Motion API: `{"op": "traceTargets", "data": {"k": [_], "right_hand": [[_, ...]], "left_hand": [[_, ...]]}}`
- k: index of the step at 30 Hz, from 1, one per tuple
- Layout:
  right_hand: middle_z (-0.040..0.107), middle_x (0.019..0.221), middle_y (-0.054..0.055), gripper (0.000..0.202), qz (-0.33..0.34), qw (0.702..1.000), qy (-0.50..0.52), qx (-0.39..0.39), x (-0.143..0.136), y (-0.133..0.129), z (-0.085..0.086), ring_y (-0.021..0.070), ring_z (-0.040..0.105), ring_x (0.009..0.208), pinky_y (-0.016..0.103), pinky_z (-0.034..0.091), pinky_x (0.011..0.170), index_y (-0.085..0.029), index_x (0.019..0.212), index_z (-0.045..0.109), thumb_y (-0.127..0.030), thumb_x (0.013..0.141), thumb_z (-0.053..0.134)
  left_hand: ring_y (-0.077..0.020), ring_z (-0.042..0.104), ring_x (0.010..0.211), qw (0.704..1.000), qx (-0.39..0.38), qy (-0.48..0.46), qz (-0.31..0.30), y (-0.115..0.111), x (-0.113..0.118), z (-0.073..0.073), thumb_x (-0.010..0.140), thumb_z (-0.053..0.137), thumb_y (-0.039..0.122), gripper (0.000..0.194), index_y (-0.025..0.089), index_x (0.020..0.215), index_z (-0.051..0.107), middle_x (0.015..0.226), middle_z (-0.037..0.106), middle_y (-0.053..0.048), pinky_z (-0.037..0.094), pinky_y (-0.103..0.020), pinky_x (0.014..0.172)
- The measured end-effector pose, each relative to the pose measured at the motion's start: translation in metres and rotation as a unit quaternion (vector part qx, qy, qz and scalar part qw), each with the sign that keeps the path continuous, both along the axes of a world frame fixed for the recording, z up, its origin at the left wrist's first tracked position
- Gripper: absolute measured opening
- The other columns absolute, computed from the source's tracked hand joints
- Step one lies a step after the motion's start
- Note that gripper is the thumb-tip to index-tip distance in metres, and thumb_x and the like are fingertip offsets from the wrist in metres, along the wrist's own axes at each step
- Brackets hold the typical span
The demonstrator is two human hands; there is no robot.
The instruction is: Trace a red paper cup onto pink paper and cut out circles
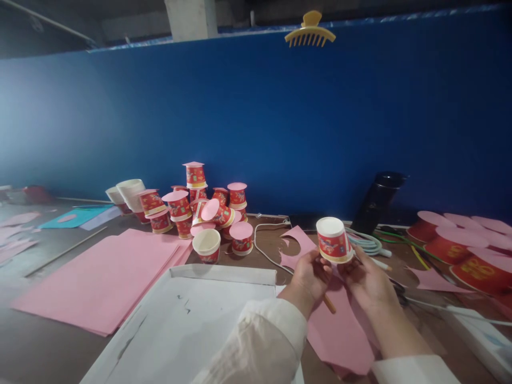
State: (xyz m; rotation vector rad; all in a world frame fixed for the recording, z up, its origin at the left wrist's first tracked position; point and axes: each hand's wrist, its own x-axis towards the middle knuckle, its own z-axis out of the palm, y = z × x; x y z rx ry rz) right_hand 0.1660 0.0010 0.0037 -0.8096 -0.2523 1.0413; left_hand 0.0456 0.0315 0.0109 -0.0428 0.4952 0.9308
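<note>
A red patterned paper cup [334,241] is upside down, its white base facing up and its rim at the bottom. My left hand [312,280] and my right hand [370,280] both hold it near the rim, one on each side. Beneath my hands lies pink paper [340,333] with cut edges, and a wooden stick [329,304] shows beside my left hand. To the left, several red cups topped with pink paper pieces [241,231] stand in stacks, near an upright open cup [207,242].
Pink sheets [100,272] and a white box lid [192,314] lie left. A black bottle [376,200], coiled cable [366,243], scissors [399,290], a power strip [480,333] and larger red cups [480,266] are right. A blue partition [240,106] rises behind.
</note>
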Motion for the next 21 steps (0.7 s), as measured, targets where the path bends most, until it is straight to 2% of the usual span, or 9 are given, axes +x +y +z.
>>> {"op": "traceTargets", "data": {"k": [3, 7, 11, 21], "right_hand": [[0.078, 0.085, -0.002, 0.020, 0.000, 1.000, 0.000, 0.014, -0.0046, -0.0007, 0.0032, 0.0115, 0.070, 0.067, 0.020, 0.060, 0.054, -0.020, 0.090, 0.074, -0.018, 0.073, 0.085], [0.078, 0.087, -0.003, 0.029, 0.002, 0.999, -0.012, 0.030, -0.0047, -0.0004, 0.0029, 0.0118, 0.070, 0.070, 0.022, 0.062, 0.060, -0.020, 0.092, 0.074, -0.021, 0.067, 0.091], [0.077, 0.087, -0.003, 0.034, -0.006, 0.999, -0.011, 0.032, -0.0009, -0.0001, 0.0007, 0.0113, 0.069, 0.068, 0.021, 0.060, 0.058, -0.020, 0.094, 0.074, -0.023, 0.065, 0.093], [0.075, 0.082, -0.002, 0.035, -0.049, 0.998, -0.043, 0.010, 0.0037, 0.0023, -0.0043, 0.0106, 0.066, 0.063, 0.019, 0.058, 0.053, -0.019, 0.093, 0.074, -0.021, 0.062, 0.090]], "left_hand": [[-0.0050, 0.047, 0.048, 0.999, 0.017, -0.026, -0.024, -0.0005, 0.0010, -0.0015, 0.089, 0.060, 0.006, 0.010, 0.010, 0.080, 0.061, 0.064, 0.049, 0.001, 0.037, -0.010, 0.042], [-0.0052, 0.047, 0.049, 0.999, 0.024, -0.014, -0.022, -0.0020, -0.0004, -0.0010, 0.088, 0.060, 0.005, 0.011, 0.010, 0.079, 0.062, 0.065, 0.052, 0.000, 0.038, -0.011, 0.042], [-0.0070, 0.050, 0.053, 0.997, 0.076, -0.011, -0.033, -0.0041, -0.0019, -0.0002, 0.089, 0.063, 0.009, 0.010, 0.009, 0.080, 0.065, 0.066, 0.055, -0.001, 0.041, -0.012, 0.045], [-0.0086, 0.050, 0.057, 0.987, 0.159, 0.027, -0.005, -0.0088, 0.0003, 0.0019, 0.084, 0.073, 0.015, 0.011, 0.010, 0.077, 0.067, 0.067, 0.057, -0.003, 0.046, -0.016, 0.054]]}}
